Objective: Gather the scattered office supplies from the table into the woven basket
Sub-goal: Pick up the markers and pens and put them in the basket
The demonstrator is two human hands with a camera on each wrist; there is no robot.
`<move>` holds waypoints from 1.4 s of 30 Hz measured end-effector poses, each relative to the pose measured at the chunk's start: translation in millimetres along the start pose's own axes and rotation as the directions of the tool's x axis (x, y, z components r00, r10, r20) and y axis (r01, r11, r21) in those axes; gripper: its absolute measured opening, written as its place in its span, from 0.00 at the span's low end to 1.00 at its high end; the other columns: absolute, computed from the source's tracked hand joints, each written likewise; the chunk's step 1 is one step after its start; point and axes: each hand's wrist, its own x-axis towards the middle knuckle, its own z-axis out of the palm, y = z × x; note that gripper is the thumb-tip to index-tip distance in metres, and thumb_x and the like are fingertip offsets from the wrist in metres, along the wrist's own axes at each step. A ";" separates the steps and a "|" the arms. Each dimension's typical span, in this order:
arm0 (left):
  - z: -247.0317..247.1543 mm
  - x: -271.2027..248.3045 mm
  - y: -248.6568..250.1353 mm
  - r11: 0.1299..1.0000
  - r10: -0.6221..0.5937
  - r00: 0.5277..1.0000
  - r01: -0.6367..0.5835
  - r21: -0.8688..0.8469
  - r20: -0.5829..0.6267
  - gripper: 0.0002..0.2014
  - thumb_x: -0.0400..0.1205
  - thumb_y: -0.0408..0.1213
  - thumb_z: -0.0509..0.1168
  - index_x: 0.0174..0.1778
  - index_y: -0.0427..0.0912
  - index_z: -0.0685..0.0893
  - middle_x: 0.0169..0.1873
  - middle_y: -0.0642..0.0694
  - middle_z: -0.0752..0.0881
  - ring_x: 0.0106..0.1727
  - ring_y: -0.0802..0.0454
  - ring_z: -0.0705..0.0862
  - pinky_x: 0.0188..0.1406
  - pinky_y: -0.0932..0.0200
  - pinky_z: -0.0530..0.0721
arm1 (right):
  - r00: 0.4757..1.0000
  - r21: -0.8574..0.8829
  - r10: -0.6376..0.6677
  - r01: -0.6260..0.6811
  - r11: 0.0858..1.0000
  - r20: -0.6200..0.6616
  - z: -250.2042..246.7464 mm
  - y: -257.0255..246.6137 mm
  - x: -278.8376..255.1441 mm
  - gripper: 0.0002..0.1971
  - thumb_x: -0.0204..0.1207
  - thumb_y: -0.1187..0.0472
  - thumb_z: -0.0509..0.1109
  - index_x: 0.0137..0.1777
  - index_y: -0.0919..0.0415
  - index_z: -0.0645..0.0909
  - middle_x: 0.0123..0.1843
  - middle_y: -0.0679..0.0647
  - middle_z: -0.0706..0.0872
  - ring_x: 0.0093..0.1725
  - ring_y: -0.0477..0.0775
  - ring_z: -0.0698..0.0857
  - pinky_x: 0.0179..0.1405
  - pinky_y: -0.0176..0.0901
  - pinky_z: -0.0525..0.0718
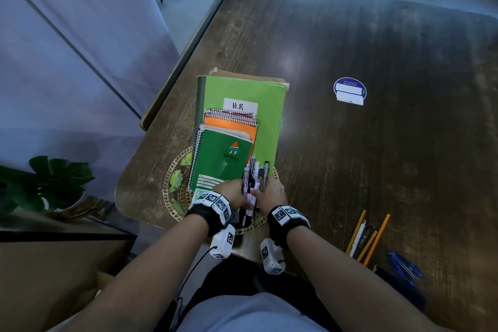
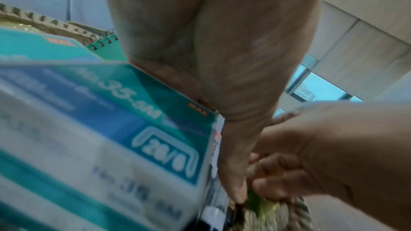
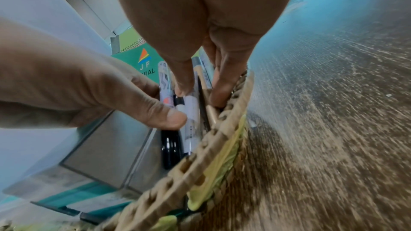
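Pens (image 1: pixel 252 186), white and black, bundled between both hands over woven basket (image 1: pixel 172 183).

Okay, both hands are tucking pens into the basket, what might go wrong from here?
The green folder and notebooks overhang the woven basket, so a nudge may tip them out. The pens sit crowded against the rim and could roll off. The pencils near the table edge remain ungathered.
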 end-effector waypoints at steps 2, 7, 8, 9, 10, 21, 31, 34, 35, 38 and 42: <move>4.9 -1.0 3.1 0.995 -0.003 1.000 0.005 0.104 -0.026 0.33 0.65 0.56 0.80 0.62 0.48 0.78 0.54 0.45 0.89 0.54 0.42 0.88 0.58 0.45 0.84 | 1.000 0.009 0.003 -0.003 1.000 -0.002 -1.9 -0.3 0.6 0.22 0.75 0.57 0.78 0.64 0.65 0.77 0.65 0.63 0.83 0.66 0.64 0.81 0.60 0.50 0.80; 14.3 4.3 4.2 0.985 -0.013 0.991 0.035 0.166 -0.134 0.27 0.76 0.52 0.73 0.66 0.43 0.74 0.58 0.41 0.87 0.61 0.39 0.86 0.65 0.40 0.74 | 1.000 0.004 -0.008 0.008 1.000 -0.002 -2.7 0.0 -1.1 0.22 0.75 0.57 0.78 0.64 0.65 0.78 0.65 0.63 0.83 0.66 0.63 0.82 0.62 0.51 0.81; 13.4 3.9 5.0 0.990 -0.011 0.989 0.032 0.139 -0.149 0.26 0.77 0.51 0.71 0.67 0.43 0.74 0.58 0.40 0.86 0.61 0.39 0.85 0.66 0.39 0.74 | 1.000 0.004 -0.008 0.008 1.000 -0.002 -3.0 0.5 -2.3 0.21 0.75 0.59 0.78 0.64 0.65 0.78 0.64 0.62 0.84 0.65 0.63 0.82 0.63 0.50 0.81; 12.3 3.2 5.7 0.992 -0.007 0.985 0.028 0.119 -0.173 0.25 0.78 0.51 0.70 0.67 0.43 0.74 0.58 0.40 0.86 0.62 0.39 0.85 0.67 0.38 0.73 | 1.000 0.006 -0.011 0.011 1.000 -0.001 -2.8 1.2 -3.4 0.21 0.74 0.61 0.78 0.65 0.64 0.78 0.64 0.62 0.84 0.65 0.64 0.82 0.63 0.50 0.82; 11.6 2.9 6.8 0.993 -0.011 0.983 0.031 0.111 -0.182 0.26 0.78 0.51 0.71 0.66 0.42 0.74 0.58 0.40 0.86 0.62 0.39 0.85 0.68 0.38 0.73 | 1.000 0.009 -0.012 0.012 1.000 0.005 -3.6 1.9 -4.7 0.21 0.74 0.63 0.77 0.66 0.63 0.77 0.64 0.62 0.84 0.65 0.64 0.83 0.62 0.50 0.82; 10.8 8.7 3.4 0.996 -0.065 0.996 0.070 0.064 -0.067 0.34 0.71 0.53 0.78 0.67 0.43 0.73 0.60 0.43 0.86 0.65 0.40 0.83 0.73 0.31 0.65 | 0.998 0.017 0.019 -0.020 1.000 0.058 -5.9 6.2 -8.3 0.19 0.77 0.70 0.70 0.67 0.64 0.75 0.62 0.63 0.84 0.57 0.62 0.85 0.47 0.40 0.79; 7.6 7.9 4.8 0.996 -0.089 0.993 0.090 0.017 -0.084 0.30 0.72 0.56 0.78 0.60 0.44 0.74 0.58 0.45 0.87 0.63 0.43 0.84 0.71 0.36 0.68 | 0.995 0.047 0.079 -0.082 0.996 0.059 -9.6 7.1 -7.0 0.15 0.75 0.68 0.71 0.61 0.60 0.79 0.59 0.61 0.86 0.50 0.59 0.86 0.47 0.44 0.86; 7.6 6.1 4.1 0.995 -0.097 0.991 0.098 0.003 -0.092 0.29 0.72 0.57 0.78 0.59 0.45 0.74 0.57 0.46 0.87 0.62 0.43 0.84 0.70 0.37 0.70 | 0.996 0.086 0.077 -0.081 0.993 0.049 -15.3 8.6 -7.8 0.15 0.74 0.66 0.73 0.61 0.58 0.80 0.55 0.58 0.88 0.47 0.56 0.88 0.45 0.43 0.87; 6.9 4.9 3.8 0.995 -0.098 0.990 0.098 -0.008 -0.097 0.29 0.72 0.57 0.78 0.59 0.46 0.74 0.56 0.46 0.87 0.61 0.43 0.85 0.70 0.37 0.71 | 0.997 0.119 0.067 -0.072 0.990 0.046 -17.4 10.3 -7.6 0.16 0.74 0.66 0.73 0.62 0.58 0.80 0.53 0.57 0.88 0.46 0.55 0.89 0.45 0.43 0.88; 2.7 0.8 6.2 0.994 -0.102 0.984 0.097 -0.040 -0.146 0.27 0.72 0.59 0.76 0.55 0.48 0.73 0.51 0.48 0.86 0.55 0.45 0.85 0.66 0.41 0.77 | 0.998 0.231 0.047 -0.056 0.971 0.044 -28.5 16.9 -8.4 0.14 0.75 0.63 0.75 0.60 0.55 0.81 0.47 0.53 0.88 0.44 0.53 0.91 0.48 0.52 0.92; -10.3 -8.0 18.3 0.999 -0.025 0.928 0.007 -0.050 -0.371 0.19 0.79 0.55 0.71 0.51 0.48 0.72 0.44 0.51 0.82 0.47 0.46 0.84 0.52 0.48 0.85 | 0.998 0.246 0.033 -0.020 0.969 -0.047 -58.4 40.9 -8.0 0.08 0.80 0.57 0.72 0.57 0.55 0.84 0.51 0.50 0.87 0.51 0.50 0.87 0.53 0.46 0.88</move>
